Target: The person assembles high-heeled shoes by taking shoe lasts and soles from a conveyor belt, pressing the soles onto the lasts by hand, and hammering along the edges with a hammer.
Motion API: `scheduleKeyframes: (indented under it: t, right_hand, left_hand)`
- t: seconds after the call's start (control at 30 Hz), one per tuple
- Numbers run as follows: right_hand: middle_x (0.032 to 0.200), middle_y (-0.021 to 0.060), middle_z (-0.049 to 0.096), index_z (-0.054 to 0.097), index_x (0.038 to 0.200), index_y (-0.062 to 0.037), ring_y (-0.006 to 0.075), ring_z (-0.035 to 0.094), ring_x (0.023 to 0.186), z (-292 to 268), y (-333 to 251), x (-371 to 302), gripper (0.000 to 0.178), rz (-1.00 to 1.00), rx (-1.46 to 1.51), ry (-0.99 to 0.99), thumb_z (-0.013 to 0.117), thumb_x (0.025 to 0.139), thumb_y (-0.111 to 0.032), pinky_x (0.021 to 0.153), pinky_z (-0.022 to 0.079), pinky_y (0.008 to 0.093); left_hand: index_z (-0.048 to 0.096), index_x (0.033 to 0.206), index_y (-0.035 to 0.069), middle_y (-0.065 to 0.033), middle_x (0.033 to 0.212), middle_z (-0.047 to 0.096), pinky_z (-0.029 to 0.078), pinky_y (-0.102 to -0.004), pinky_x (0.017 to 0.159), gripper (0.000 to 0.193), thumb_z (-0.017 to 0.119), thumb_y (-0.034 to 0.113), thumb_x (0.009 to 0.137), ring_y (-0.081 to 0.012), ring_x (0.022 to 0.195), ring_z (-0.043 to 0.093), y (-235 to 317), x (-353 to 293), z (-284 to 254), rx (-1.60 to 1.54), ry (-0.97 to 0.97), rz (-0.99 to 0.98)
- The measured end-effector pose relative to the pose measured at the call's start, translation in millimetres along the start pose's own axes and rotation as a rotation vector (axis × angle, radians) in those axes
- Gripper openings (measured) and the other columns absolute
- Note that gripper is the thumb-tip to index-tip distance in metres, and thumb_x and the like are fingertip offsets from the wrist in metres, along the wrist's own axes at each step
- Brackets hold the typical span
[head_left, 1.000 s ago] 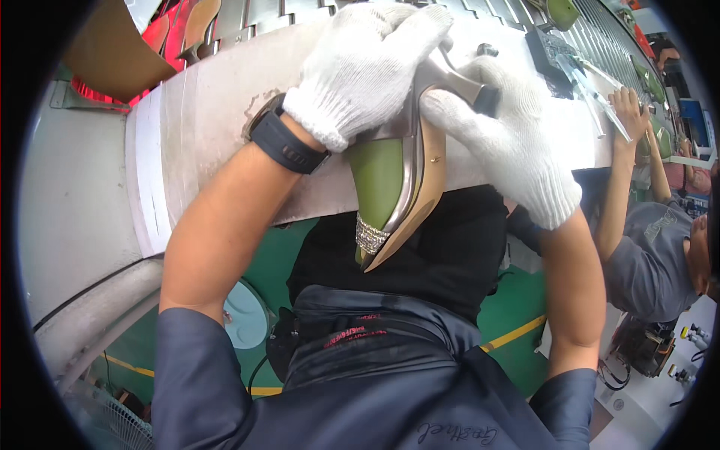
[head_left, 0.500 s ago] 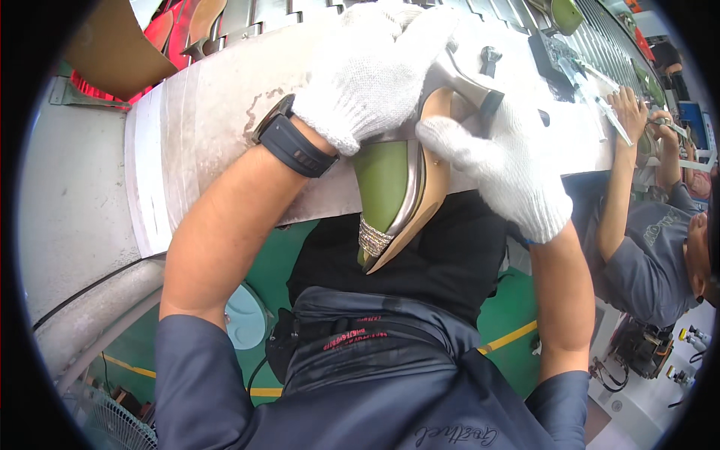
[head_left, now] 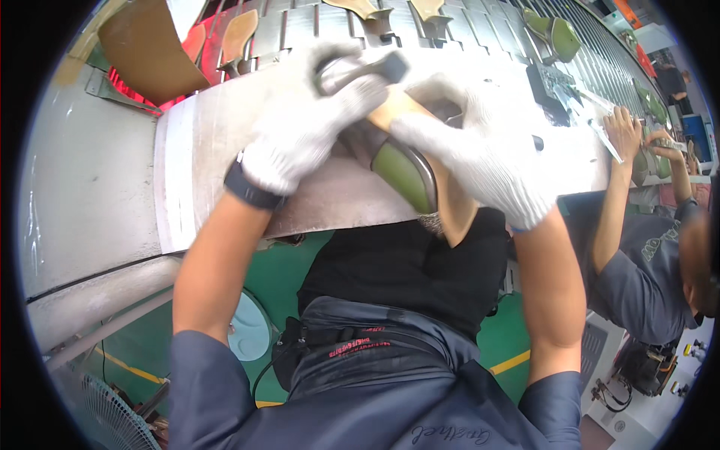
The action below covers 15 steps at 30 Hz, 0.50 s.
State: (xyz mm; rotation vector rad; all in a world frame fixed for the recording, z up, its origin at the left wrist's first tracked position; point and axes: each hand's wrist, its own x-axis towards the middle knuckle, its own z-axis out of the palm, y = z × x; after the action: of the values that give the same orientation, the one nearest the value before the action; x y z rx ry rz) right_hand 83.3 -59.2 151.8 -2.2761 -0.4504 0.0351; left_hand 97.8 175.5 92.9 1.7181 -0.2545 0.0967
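A green high-heeled shoe (head_left: 405,176) is held over the near edge of the worktable, its toe pointing down toward me and its tan sole turned right. Around the heel end is my left hand (head_left: 315,135), in a white knit glove, fingers closed; motion blurs this part. My right hand (head_left: 480,146), gloved likewise, is closed on the middle of the shoe with its thumb across the sole. A glittery band shows near the toe, partly hidden behind the sole edge. The metallic heel sticks up past my left fingers.
The pale worktable (head_left: 217,150) borders a slatted metal conveyor (head_left: 300,34) carrying tan shoe parts (head_left: 240,37) and a green shoe (head_left: 553,36). A black box (head_left: 551,90) stands at the right, near a co-worker's hands (head_left: 624,133). A light-blue stool (head_left: 249,330) stands below.
The shoe has rotated, its heel swinging to the left and its toe to the right. My left hand has moved left and down onto the heel end; the right hand stays on the shoe.
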Motion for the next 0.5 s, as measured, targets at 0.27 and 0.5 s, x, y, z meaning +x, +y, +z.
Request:
scheduleKeyframes:
  t: [0.27,0.5]
  right_hand:
    - [0.131,0.0180,0.075,0.076,0.133,-0.0049,0.0384,0.070,0.126,-9.1,0.5,-12.6,0.062,-0.422,-0.338,-0.056,0.092,0.083,-0.039,0.110,0.053,0.0466]
    - [0.123,0.0171,0.076,0.078,0.128,-0.0049,0.0378,0.071,0.115,0.4,0.3,-4.4,0.071,-0.547,-0.354,-0.109,0.092,0.075,-0.052,0.104,0.053,0.0490]
  left_hand:
    - [0.065,0.145,0.000,-0.0208,0.139,0.066,0.056,-0.0458,0.111,0.081,0.104,0.026,0.079,-0.0342,0.130,0.068,10.7,-97.7,3.3,0.325,0.041,0.309]
    - [0.072,0.140,0.001,-0.0231,0.136,0.074,0.060,-0.0481,0.107,0.074,0.103,0.015,0.075,-0.0414,0.126,0.072,-3.6,-105.2,12.2,0.246,0.108,0.342]
